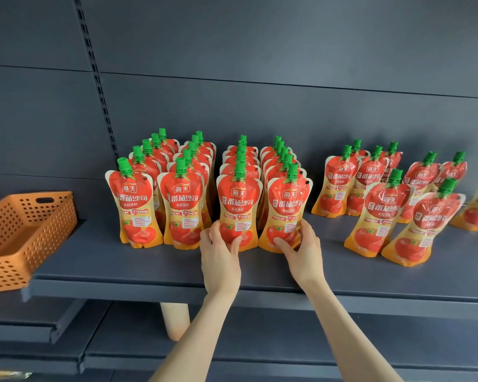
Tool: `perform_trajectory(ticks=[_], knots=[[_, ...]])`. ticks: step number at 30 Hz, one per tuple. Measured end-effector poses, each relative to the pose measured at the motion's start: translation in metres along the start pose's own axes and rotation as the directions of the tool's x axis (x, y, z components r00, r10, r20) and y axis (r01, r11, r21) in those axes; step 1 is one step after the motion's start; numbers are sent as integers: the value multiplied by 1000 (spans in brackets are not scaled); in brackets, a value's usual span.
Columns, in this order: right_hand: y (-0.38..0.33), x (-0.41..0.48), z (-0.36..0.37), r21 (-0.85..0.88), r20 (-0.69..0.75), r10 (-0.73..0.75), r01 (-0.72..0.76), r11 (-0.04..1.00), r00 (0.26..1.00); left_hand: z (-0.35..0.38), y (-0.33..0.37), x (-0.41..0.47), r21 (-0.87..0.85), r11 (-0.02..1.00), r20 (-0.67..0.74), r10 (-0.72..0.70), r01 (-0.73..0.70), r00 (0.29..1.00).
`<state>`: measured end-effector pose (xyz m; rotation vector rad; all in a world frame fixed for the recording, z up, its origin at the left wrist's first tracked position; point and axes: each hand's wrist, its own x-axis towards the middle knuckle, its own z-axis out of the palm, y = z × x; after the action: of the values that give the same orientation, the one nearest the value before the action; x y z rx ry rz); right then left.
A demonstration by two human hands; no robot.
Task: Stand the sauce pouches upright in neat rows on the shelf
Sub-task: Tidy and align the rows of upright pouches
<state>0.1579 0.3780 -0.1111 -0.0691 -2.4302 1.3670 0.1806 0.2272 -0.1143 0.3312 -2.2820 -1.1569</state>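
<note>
Surface: dark grey metal shelf (108,260), matching slotted back panel (260,51) | Task: red-and-orange sauce pouches with green caps (181,205) upright in four rows mid-shelf | looser leaning group (381,216) right | left hand (220,252) grasps third-row front pouch (239,205) | right hand (305,250) grasps fourth-row front pouch (286,208) | orange perforated plastic basket (25,230) far left.

shelf (94,260) front bare, pouch rows (204,194) behind

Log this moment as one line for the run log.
left hand: holds third-row front pouch | right hand: holds fourth-row front pouch | shelf: four neat rows | pending: loose pouches at right
</note>
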Motion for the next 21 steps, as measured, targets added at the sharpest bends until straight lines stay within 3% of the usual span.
perform_trajectory(ticks=[16, 21], knots=[[-4, -3, -2, 25, 1, 33, -33, 999, 999, -5, 2, -4, 12, 1000, 18, -22, 21, 1000], [-10, -12, -17, -36, -30, 7, -8, 999, 1000, -15, -6, -13, -43, 995, 17, 95, -94, 995]])
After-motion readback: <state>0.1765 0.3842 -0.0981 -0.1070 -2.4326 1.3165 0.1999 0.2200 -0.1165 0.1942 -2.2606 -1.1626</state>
